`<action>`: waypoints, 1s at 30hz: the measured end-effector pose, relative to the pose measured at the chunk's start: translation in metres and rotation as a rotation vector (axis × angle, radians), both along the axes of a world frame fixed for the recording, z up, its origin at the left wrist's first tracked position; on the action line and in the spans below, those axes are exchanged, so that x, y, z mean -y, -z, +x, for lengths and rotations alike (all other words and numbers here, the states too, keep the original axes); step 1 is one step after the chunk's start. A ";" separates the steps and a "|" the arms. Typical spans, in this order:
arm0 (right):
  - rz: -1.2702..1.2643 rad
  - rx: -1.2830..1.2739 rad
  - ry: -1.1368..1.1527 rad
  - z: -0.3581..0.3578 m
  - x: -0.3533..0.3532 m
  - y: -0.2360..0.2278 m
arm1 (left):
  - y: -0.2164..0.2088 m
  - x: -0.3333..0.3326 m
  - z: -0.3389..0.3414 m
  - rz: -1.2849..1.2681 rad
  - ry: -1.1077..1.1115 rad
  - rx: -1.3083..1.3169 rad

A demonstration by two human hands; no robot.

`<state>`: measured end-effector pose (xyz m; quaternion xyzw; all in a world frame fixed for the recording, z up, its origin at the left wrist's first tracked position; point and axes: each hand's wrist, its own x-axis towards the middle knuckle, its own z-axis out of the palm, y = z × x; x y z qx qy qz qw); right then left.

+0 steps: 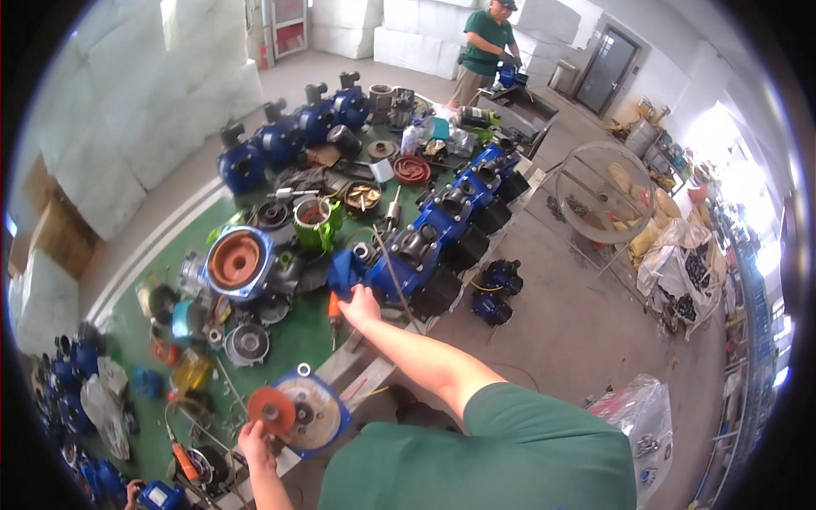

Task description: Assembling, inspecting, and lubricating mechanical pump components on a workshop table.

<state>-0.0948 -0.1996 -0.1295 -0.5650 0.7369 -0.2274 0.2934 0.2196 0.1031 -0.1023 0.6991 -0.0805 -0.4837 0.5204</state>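
At the bench's near edge, my left hand (253, 444) grips the rim of a reddish-orange impeller (266, 401), a round disc with a central hub. The disc is tilted and partly covers a blue-rimmed round plate (321, 408) with a worn grey face. A small metal ring (303, 370) lies by that plate. My right arm stretches forward, and my right hand (364, 309) is closed beside a bunched blue cloth (347, 270) and an orange-handled screwdriver (334, 308). Which of these two its fingers hold is hidden.
Blue pumps (459, 208) line the bench's right side, with more pumps (280, 140) behind. A blue housing with a brown inside (240, 262) sits left among loose parts. Another person (489, 42) works at the back. A round mesh frame (605, 191) stands on the right.
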 end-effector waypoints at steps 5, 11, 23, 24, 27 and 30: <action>-0.026 -0.175 -0.173 -0.021 0.029 -0.001 | -0.020 0.005 -0.024 -0.024 -0.037 0.003; -0.226 0.114 -0.256 -0.030 0.035 0.001 | -0.039 0.006 -0.049 -0.027 -0.121 0.054; 0.203 0.126 -0.338 -0.031 0.067 -0.005 | -0.117 0.044 -0.168 -0.210 -0.213 -0.008; 0.156 0.186 -0.350 -0.037 0.060 -0.019 | -0.124 0.051 -0.182 -0.230 -0.196 -0.021; -0.133 0.287 -0.462 -0.052 0.042 -0.033 | -0.136 0.074 -0.211 -0.313 -0.160 -0.099; -0.189 0.584 -0.334 -0.071 0.015 -0.025 | -0.138 0.093 -0.229 -0.270 -0.108 -0.097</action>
